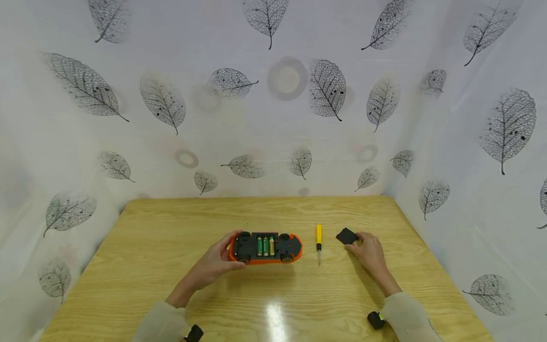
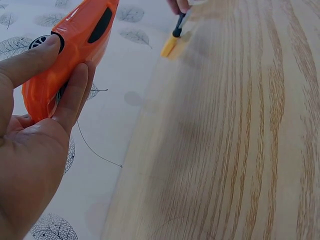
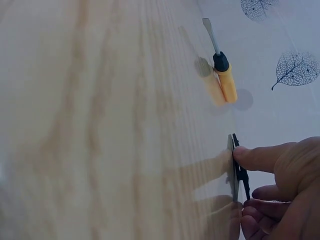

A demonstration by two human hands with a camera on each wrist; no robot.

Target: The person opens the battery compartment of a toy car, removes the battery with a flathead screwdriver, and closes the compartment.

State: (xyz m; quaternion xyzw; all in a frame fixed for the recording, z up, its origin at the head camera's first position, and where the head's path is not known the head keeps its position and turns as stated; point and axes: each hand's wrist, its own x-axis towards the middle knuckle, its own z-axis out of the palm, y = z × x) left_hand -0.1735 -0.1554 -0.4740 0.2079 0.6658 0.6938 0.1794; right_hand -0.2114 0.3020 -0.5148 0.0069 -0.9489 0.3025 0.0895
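An orange toy car (image 1: 295, 247) is held up in my left hand (image 1: 215, 261), underside facing me in the head view. Its battery compartment is uncovered, with several green and gold batteries (image 1: 265, 246) side by side in it. My left thumb and fingers grip the rear end, the thumb near a wheel in the left wrist view. On the right, my right hand (image 1: 369, 251) pinches a thin black battery cover (image 1: 345, 236) by its edge, close to the tabletop. Between car and cover lies a yellow-handled flathead screwdriver (image 1: 318, 235), tip toward me.
The wooden table (image 1: 171, 228) ends at a white leaf-printed cloth (image 1: 265, 123) behind and at both sides. Black wrist cameras (image 1: 376, 320) sit below both hands. A thin dark thread or hair (image 2: 92, 150) shows near the table edge in the left wrist view.
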